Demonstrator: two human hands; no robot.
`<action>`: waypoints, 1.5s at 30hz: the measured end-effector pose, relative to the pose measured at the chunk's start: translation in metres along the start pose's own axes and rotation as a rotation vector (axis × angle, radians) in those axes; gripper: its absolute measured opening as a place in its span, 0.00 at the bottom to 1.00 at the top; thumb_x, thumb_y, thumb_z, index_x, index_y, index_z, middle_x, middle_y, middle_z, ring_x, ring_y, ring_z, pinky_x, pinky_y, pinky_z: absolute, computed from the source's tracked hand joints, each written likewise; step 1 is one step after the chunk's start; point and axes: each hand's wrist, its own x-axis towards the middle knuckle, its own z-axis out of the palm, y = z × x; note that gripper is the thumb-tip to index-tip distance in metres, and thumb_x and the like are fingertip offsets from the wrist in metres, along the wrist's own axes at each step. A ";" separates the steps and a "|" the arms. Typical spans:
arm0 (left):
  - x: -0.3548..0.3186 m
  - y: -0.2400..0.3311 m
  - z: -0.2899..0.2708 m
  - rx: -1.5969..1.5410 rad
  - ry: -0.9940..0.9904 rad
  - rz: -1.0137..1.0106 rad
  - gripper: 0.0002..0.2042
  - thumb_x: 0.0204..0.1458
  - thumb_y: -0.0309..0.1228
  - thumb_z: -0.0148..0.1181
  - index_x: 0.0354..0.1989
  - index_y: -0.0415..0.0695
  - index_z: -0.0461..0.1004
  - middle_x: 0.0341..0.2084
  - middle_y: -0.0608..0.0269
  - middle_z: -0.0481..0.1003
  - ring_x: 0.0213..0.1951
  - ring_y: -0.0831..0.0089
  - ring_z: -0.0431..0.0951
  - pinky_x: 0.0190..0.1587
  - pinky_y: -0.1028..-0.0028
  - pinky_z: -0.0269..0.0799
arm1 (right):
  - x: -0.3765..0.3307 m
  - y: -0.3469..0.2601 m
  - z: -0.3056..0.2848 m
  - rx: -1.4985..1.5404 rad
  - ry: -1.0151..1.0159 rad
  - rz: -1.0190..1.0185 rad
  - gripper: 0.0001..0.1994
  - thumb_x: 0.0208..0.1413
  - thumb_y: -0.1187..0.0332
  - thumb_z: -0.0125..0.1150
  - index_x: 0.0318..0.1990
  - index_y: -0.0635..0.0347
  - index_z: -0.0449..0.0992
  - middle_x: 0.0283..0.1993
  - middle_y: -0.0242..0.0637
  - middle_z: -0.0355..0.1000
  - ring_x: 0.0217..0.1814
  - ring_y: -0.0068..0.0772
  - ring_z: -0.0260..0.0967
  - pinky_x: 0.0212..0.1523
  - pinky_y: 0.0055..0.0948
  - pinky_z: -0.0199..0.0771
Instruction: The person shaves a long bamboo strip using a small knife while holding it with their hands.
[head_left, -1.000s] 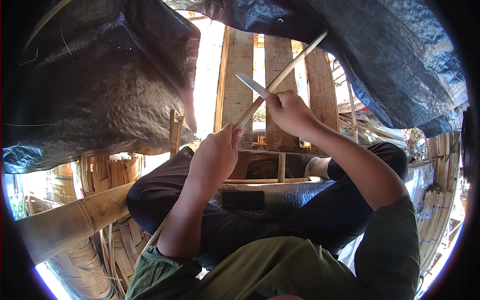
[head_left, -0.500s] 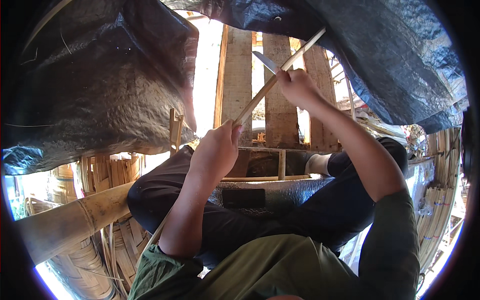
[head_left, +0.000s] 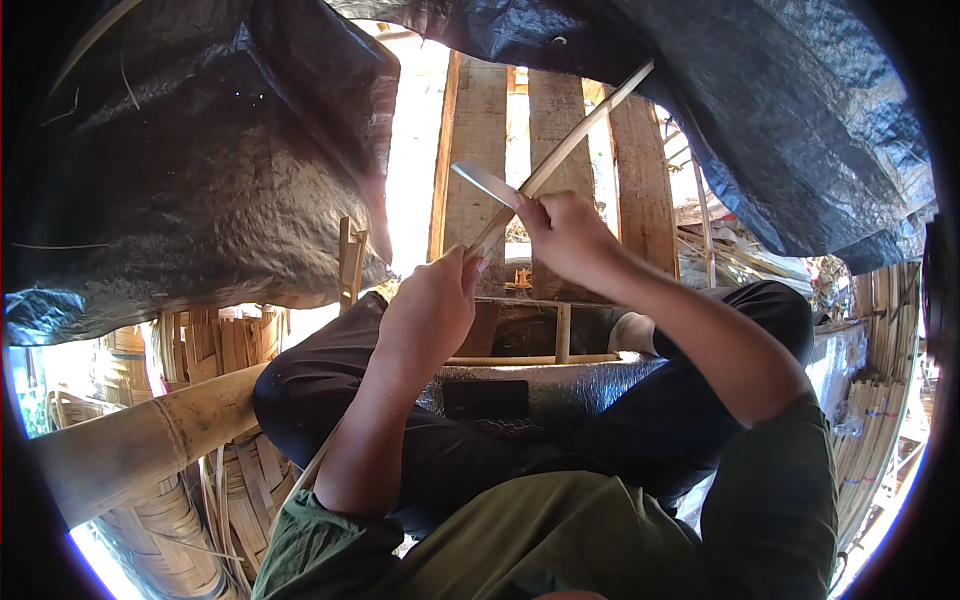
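Note:
A long, pale bamboo strip [head_left: 578,134] slants from my left hand up to the far right, its far end by the dark tarp. My left hand [head_left: 430,308] is closed round its lower part. Below that hand, the strip seems to run on along my left forearm. In my right hand [head_left: 572,232] is a knife [head_left: 484,183], its blade pointing to the far left and lying across the strip. My right fingers wrap the handle, which they hide, and the thumb is close to the strip.
Dark tarps [head_left: 230,150] hang at far left and far right. Upright wooden planks [head_left: 560,140] stand ahead with bright gaps between them. A thick bamboo pole [head_left: 150,440] lies at left, beside woven bamboo [head_left: 180,530]. Bundled bamboo strips [head_left: 868,440] are at right. A silvery padded surface [head_left: 560,388] lies between my legs.
My right hand has drawn the knife along the strip, nearer to me and leftward, toward my left hand. My left hand and the strip have stayed almost still.

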 end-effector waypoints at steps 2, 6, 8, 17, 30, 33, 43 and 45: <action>-0.002 0.001 -0.001 0.002 0.019 -0.024 0.12 0.63 0.35 0.50 0.40 0.37 0.71 0.24 0.39 0.75 0.32 0.40 0.76 0.32 0.52 0.70 | 0.017 0.001 -0.023 0.119 -0.115 0.158 0.29 0.68 0.50 0.43 0.20 0.61 0.71 0.13 0.33 0.64 0.13 0.24 0.60 0.15 0.33 0.57; -0.001 0.012 -0.004 0.070 0.005 -0.015 0.16 0.65 0.39 0.46 0.38 0.36 0.71 0.21 0.40 0.76 0.29 0.42 0.79 0.31 0.52 0.74 | 0.016 -0.012 -0.035 0.069 -0.008 0.311 0.29 0.68 0.50 0.43 0.19 0.62 0.71 0.12 0.34 0.64 0.13 0.25 0.60 0.15 0.34 0.58; -0.003 0.010 -0.005 0.070 -0.022 -0.022 0.16 0.65 0.39 0.46 0.38 0.36 0.71 0.20 0.41 0.76 0.29 0.42 0.79 0.31 0.52 0.74 | -0.001 -0.020 -0.020 0.043 -0.103 0.174 0.27 0.68 0.55 0.45 0.20 0.67 0.72 0.17 0.48 0.68 0.20 0.39 0.70 0.27 0.48 0.66; -0.001 0.013 -0.006 0.026 -0.058 -0.089 0.13 0.64 0.36 0.49 0.39 0.36 0.70 0.22 0.39 0.74 0.30 0.40 0.77 0.31 0.52 0.70 | 0.001 -0.013 -0.007 0.060 -0.027 0.050 0.28 0.68 0.53 0.45 0.19 0.62 0.71 0.12 0.32 0.63 0.11 0.24 0.58 0.12 0.35 0.55; -0.003 0.011 -0.007 -0.023 -0.037 -0.068 0.13 0.64 0.36 0.49 0.39 0.36 0.70 0.22 0.39 0.74 0.30 0.40 0.76 0.29 0.51 0.69 | 0.011 -0.010 -0.026 0.148 -0.158 0.246 0.28 0.69 0.50 0.41 0.20 0.60 0.70 0.11 0.30 0.60 0.11 0.22 0.57 0.13 0.33 0.54; 0.000 0.016 -0.008 0.019 -0.044 -0.086 0.13 0.64 0.36 0.49 0.39 0.36 0.70 0.22 0.39 0.74 0.30 0.40 0.76 0.30 0.51 0.69 | 0.023 -0.010 -0.039 0.144 -0.093 0.283 0.28 0.69 0.49 0.41 0.20 0.59 0.69 0.11 0.28 0.60 0.12 0.21 0.57 0.13 0.31 0.55; 0.000 0.015 -0.006 0.036 -0.031 -0.051 0.14 0.65 0.37 0.48 0.40 0.36 0.71 0.22 0.40 0.75 0.29 0.41 0.78 0.31 0.52 0.72 | 0.014 0.000 -0.022 0.040 -0.030 0.130 0.26 0.68 0.55 0.45 0.24 0.68 0.73 0.14 0.47 0.67 0.16 0.43 0.69 0.23 0.44 0.70; -0.001 0.014 -0.007 0.018 -0.061 -0.104 0.14 0.64 0.36 0.49 0.42 0.35 0.71 0.23 0.38 0.75 0.31 0.40 0.77 0.32 0.52 0.70 | -0.006 -0.015 -0.005 -0.005 -0.038 0.041 0.25 0.68 0.58 0.45 0.24 0.69 0.73 0.17 0.51 0.69 0.22 0.48 0.72 0.28 0.46 0.71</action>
